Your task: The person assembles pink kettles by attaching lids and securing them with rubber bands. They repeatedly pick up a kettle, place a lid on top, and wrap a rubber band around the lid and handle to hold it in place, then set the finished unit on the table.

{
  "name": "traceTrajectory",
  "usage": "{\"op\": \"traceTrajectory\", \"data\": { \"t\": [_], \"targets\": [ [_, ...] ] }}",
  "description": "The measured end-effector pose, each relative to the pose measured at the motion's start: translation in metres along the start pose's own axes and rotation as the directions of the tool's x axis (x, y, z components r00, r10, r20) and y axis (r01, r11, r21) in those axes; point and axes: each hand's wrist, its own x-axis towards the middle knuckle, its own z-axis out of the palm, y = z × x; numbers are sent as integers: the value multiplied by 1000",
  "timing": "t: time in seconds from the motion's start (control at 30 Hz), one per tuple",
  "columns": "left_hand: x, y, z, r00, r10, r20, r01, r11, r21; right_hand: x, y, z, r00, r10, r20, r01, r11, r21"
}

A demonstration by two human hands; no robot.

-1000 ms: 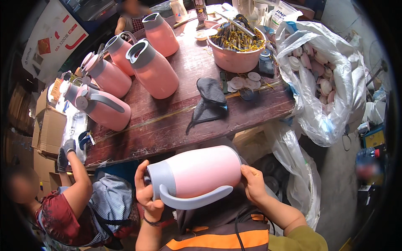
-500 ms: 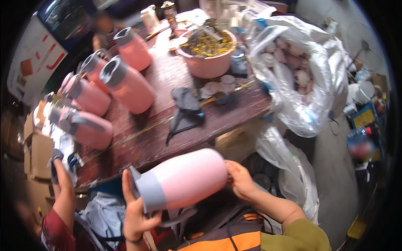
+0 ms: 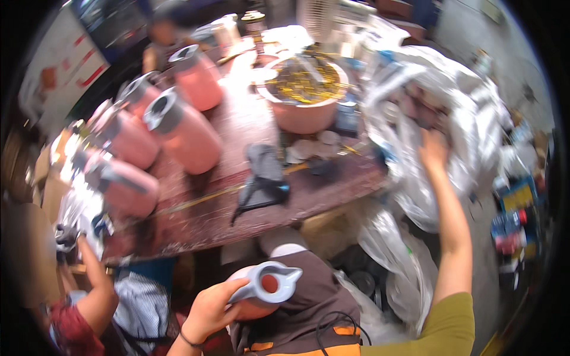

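Note:
My left hand [image 3: 211, 311] grips a pink thermos jug [image 3: 282, 291] at its grey collar, over my lap. The jug stands nearly upright, its spout pointing right and its round mouth showing reddish inside. With my arm stretched out, my right hand [image 3: 434, 148] reaches into a clear plastic bag [image 3: 475, 95] at the right end of the table. Its fingers go in among pinkish pieces [image 3: 415, 110] and are mostly hidden, so what they touch cannot be made out. Several similar pink jugs [image 3: 187, 136] stand or lean on the table's left side.
On the dark red table [image 3: 202, 216] are a pink tub [image 3: 300, 115] of yellow-and-dark small parts, a dark grey cloth item [image 3: 264, 169] and pale discs [image 3: 303, 151]. A co-worker's gloved hand [image 3: 66, 236] is at far left. More plastic sheeting [image 3: 404, 261] hangs below the bag.
The jug has turned from lying sideways to nearly upright, mouth up, and moved lower. My right hand has left its base and gone up and right into the plastic bag.

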Motion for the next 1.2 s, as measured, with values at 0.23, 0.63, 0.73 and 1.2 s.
{"op": "traceTrajectory", "data": {
  "t": [0.23, 0.63, 0.73, 1.2],
  "targets": [
    [-5, -15, 12, 974, -209, 89, 221, 963, -157, 16, 57, 100, 991, 20, -136, -71, 923, -377],
    [17, 17, 23, 966, -252, -55, 197, 859, -472, -178, -141, -132, 942, -269, 201, -295, -379, 877],
    [9, 23, 27, 979, -190, -76, 130, 863, -489, -215, -206, -180, 657, -705, 269, -699, -436, 567],
    [-35, 4, 46, 982, -131, -138, 65, 913, -403, -268, -237, -214, 632, -760, -150, 239, 7, 971]
  ]
}}
